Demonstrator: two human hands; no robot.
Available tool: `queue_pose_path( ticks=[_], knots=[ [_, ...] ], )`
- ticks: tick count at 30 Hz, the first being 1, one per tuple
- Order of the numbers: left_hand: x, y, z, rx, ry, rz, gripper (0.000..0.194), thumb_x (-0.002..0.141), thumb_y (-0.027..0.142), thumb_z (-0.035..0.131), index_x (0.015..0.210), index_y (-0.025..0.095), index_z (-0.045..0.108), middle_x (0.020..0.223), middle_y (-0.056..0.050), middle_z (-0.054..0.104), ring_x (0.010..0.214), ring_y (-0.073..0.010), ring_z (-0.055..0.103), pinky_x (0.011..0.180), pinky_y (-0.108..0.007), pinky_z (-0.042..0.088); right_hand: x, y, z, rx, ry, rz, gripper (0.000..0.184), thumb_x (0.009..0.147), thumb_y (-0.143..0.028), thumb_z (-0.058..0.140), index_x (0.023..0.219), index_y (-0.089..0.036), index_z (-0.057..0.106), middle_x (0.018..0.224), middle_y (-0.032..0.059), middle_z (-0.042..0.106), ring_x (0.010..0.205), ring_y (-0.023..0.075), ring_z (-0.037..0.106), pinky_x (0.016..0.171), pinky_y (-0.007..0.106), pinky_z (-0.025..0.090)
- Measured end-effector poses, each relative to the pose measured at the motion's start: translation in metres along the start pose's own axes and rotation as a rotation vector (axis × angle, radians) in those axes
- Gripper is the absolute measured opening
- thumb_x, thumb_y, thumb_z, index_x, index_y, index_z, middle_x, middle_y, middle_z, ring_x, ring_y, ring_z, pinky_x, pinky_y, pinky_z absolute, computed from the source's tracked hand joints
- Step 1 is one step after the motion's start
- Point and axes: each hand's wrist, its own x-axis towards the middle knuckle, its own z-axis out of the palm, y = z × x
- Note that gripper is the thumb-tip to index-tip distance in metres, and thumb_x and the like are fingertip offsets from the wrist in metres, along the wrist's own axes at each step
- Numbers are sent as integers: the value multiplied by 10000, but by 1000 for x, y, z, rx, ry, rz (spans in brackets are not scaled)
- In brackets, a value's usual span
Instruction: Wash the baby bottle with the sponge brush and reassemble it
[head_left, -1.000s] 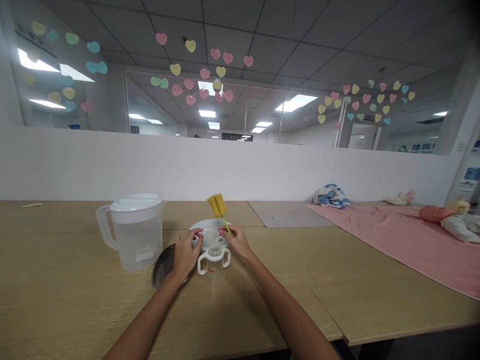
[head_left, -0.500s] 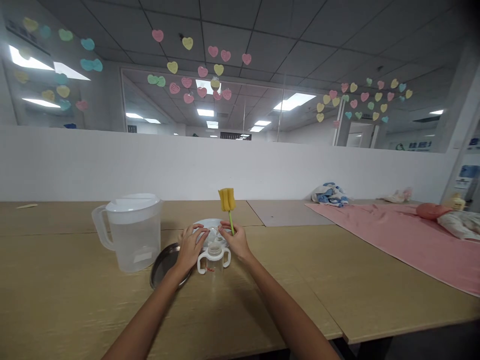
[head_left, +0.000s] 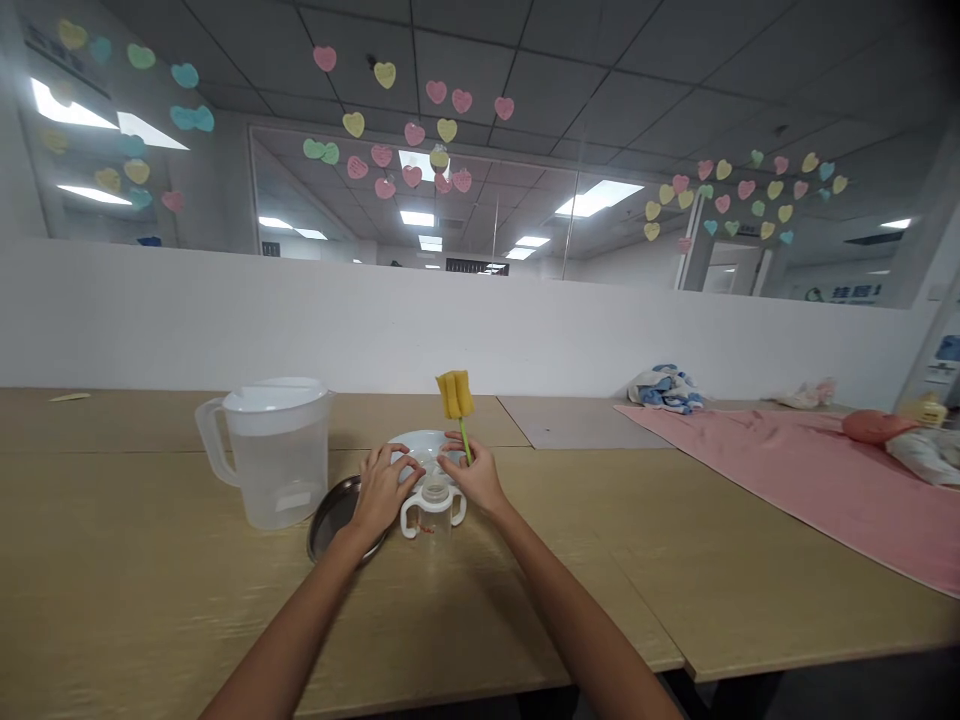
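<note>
Far left on the light wood tabletop (head_left: pixel 112 540), a thin pale stick (head_left: pixel 70 397) lying near the back edge. Next, a clear plastic pitcher (head_left: pixel 279 470) with a white lid, upright, its handle to the left. Just right of it, a round steel lid (head_left: pixel 328 518) lying low on the wood, partly under the left hand (head_left: pixel 382 492): fingers half curled and spread over a white plate (head_left: pixel 412 437) and a clear piece (head_left: pixel 424 452) too faint to make out, any actual grip impossible to tell from this view. In front of the plate, a clear two-handled bottle (head_left: pixel 433 520) with white handles, close under both hands. Then the right hand (head_left: pixel 478 477), fingers and thumb closed on the green stem of a sponge bottle brush (head_left: pixel 455 394), yellow head upright.

Probable risks: a wrist catching the bottle's handles and tipping it, the plate sliding on the smooth wood under pressure from the left hand, or the narrow stem slipping from the pinch. Little room on the left, with the steel lid and pitcher close by. Far more room to the right: a long stretch of tabletop before the pink towel (head_left: pixel 750 480), with a blue-and-white cloth (head_left: pixel 666 388) beyond. Behind everything, a low white partition (head_left: pixel 450 320) closing off the table's back edge.
</note>
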Motion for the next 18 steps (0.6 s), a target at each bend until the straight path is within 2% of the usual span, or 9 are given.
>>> queue_pose_path(
  ticks=[3, 6, 10, 14, 18],
  knots=[
    [-1, -2, 0, -22, -22, -5, 185, 803, 377, 539, 801, 254, 677, 1085, -55, 562, 1038, -255, 444, 901, -426, 319, 0, 2, -1, -50, -10, -62, 391, 657, -279, 649, 1033, -176, 613, 878, 39, 660, 814, 164, 601, 661, 245, 472],
    [-1, -4, 2, -86, -21, -75, 163, 780, 368, 563, 773, 266, 690, 1083, -44, 565, 1038, -247, 457, 915, -428, 324, 0, 2, -3, -74, 20, -112, 429, 651, -263, 644, 1067, -173, 591, 847, 30, 663, 808, 164, 602, 721, 267, 473],
    [-1, -6, 5, -190, -12, -149, 147, 748, 358, 594, 741, 257, 700, 1048, -44, 596, 1016, -235, 495, 913, -423, 359, 1, 1, -5, -83, 22, -98, 446, 656, -254, 629, 1090, -171, 571, 864, 34, 661, 807, 165, 603, 684, 254, 472],
    [-1, -9, 7, -271, 62, -179, 166, 696, 383, 639, 682, 228, 698, 990, -64, 642, 963, -229, 540, 892, -416, 406, 1, 5, -4, -74, 27, -76, 478, 649, -265, 647, 1104, -158, 547, 853, 42, 664, 832, 172, 610, 720, 268, 473],
    [0, -11, 6, -307, 146, -187, 170, 657, 378, 667, 616, 214, 685, 882, -75, 674, 896, -231, 580, 851, -414, 443, 2, 9, -3, -44, 14, -60, 493, 645, -276, 653, 1110, -162, 536, 849, 45, 662, 843, 176, 613, 686, 262, 484]
  ],
)
